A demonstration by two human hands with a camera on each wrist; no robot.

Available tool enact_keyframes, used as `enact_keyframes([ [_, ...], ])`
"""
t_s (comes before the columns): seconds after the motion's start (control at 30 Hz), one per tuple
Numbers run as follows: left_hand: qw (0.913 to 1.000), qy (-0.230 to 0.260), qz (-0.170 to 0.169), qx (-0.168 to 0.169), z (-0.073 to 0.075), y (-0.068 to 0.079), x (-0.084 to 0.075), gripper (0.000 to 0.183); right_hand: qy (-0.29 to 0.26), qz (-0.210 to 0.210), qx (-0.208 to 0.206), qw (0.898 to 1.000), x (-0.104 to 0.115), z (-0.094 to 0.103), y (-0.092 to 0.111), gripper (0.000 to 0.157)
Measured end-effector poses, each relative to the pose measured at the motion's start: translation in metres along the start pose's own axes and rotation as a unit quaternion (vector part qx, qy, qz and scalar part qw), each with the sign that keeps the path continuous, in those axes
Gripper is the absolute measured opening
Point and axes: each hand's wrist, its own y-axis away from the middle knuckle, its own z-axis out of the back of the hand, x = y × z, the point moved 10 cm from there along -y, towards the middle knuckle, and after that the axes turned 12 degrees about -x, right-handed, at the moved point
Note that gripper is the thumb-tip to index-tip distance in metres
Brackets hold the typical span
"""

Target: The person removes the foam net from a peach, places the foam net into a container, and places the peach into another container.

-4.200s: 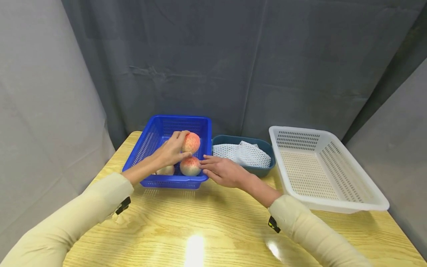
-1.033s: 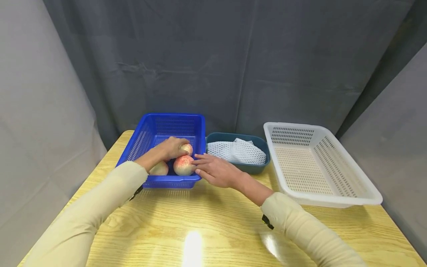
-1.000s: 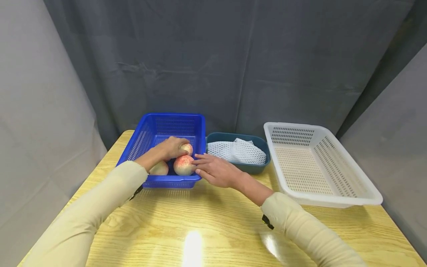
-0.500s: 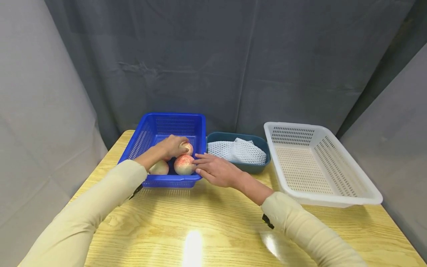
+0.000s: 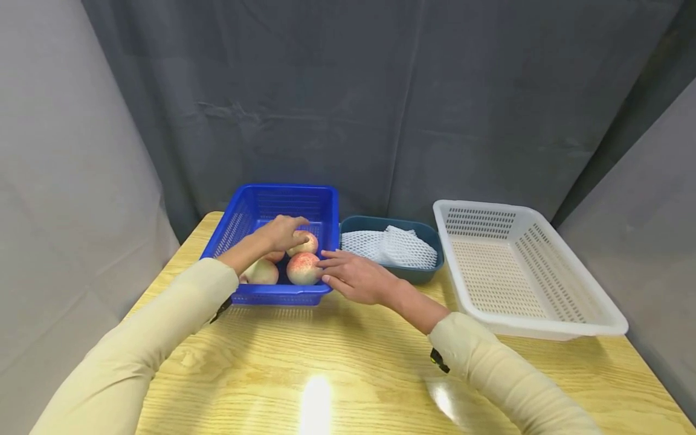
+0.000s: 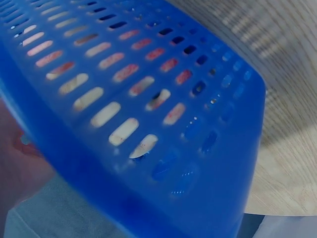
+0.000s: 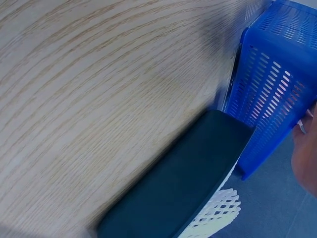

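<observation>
In the head view, my left hand [image 5: 280, 234] reaches into the blue basket [image 5: 288, 290], its loosened fingers on the left side of a pale-red peach [image 5: 306, 243]. A second peach [image 5: 303, 269] lies just in front, its top speckled red. My right hand [image 5: 359, 278] extends over the basket's right rim, straight fingertips touching or very near that front peach. A paler peach [image 5: 262, 272] and part of a redder one [image 5: 274, 256] sit under my left wrist. Through the slots of the basket wall [image 6: 163, 168], the left wrist view shows bits of fruit.
A dark teal tub [image 5: 415, 275] holding white foam net sleeves [image 5: 410, 249] stands against the blue basket's right side. Farther right is a white slotted basket [image 5: 502, 278]. All stand on a wooden table [image 5: 261, 362], with grey curtains [image 5: 359, 109] behind.
Four seconds ago my left hand was higher, by the back peach; it then gripped it lower in the basket. Now those fingers have loosened and lifted, baring more peach. My right hand stays nearly still.
</observation>
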Motion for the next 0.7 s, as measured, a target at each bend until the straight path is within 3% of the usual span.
enact_keyframes([
  [0.47,0.9997,-0.003,-0.018,-0.019,0.014,-0.004,-0.007,0.048,0.042,-0.003,0.01,0.999,-0.003,0.005,0.002,0.041],
  [0.7,0.9999,-0.005,-0.007,-0.012,0.014,-0.004,-0.01,0.051,0.049,-0.038,0.021,0.998,-0.009,0.008,0.006,0.045],
])
